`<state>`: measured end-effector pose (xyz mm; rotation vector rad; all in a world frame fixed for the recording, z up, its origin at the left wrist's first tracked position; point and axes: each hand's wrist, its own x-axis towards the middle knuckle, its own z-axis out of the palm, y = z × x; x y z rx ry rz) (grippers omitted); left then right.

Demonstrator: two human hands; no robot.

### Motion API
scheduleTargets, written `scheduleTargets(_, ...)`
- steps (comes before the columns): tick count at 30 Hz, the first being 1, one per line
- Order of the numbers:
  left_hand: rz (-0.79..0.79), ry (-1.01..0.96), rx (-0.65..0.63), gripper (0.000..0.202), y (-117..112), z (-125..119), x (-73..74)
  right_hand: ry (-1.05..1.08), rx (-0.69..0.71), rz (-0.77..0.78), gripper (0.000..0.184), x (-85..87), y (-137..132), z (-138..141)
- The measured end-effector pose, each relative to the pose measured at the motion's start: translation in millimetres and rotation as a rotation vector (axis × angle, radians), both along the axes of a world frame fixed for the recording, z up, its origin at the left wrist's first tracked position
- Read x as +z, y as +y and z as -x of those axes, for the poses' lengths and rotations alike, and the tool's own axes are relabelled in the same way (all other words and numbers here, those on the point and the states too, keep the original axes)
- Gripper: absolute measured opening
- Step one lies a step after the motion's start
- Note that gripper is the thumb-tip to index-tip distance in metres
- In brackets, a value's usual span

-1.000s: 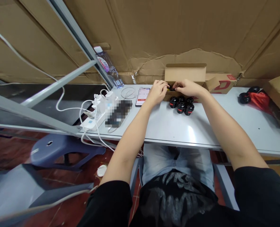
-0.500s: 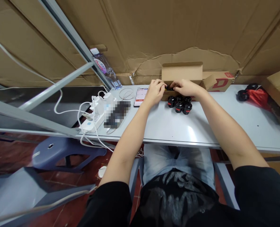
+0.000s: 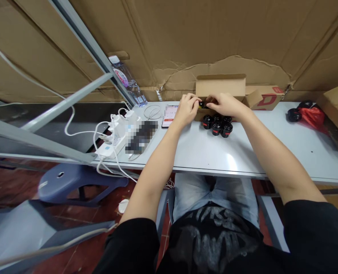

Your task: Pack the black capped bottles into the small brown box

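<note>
**Left hand (image 3: 187, 108) and right hand (image 3: 224, 105) at the brown box (image 3: 220, 86)**

In my faraway head view, both hands curl at the box's open top. I can't tell if either grip pinches anything. A black thing (image 3: 201, 104) shows in the box between them. Black pots (image 3: 216, 128) stand in front, on the bench (image 3: 203, 154).

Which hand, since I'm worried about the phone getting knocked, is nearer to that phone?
Left. The left hand is just right of the phone; the right hand is farther right, at the open cardboard box.
</note>
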<state>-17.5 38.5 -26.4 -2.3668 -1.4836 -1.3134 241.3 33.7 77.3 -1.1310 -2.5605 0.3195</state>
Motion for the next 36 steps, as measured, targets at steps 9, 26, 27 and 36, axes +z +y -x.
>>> scheduleTargets(9, -0.23, -0.199, 0.068, 0.087, 9.7, 3.0, 1.3, -0.407, -0.032, -0.443, 0.041, -13.1, -94.1, 36.3)
scheduleTargets(26, -0.237, -0.305, 0.076, 0.086, 15.8, 4.2, -4.2, -0.555, 0.354, -0.322, 0.024, -9.7, -96.8, 45.4)
scheduleTargets(27, -0.239, -0.306, 0.078, 0.086, 16.2, 4.2, -4.3, -0.524, 0.366, -0.33, 0.023, -8.7, -95.1, 43.7)
scheduleTargets(36, -0.238, -0.277, 0.089, 0.087, 14.3, -0.1, -5.8, 0.377, 0.169, -0.277, 0.032, -20.8, -25.2, -31.4)
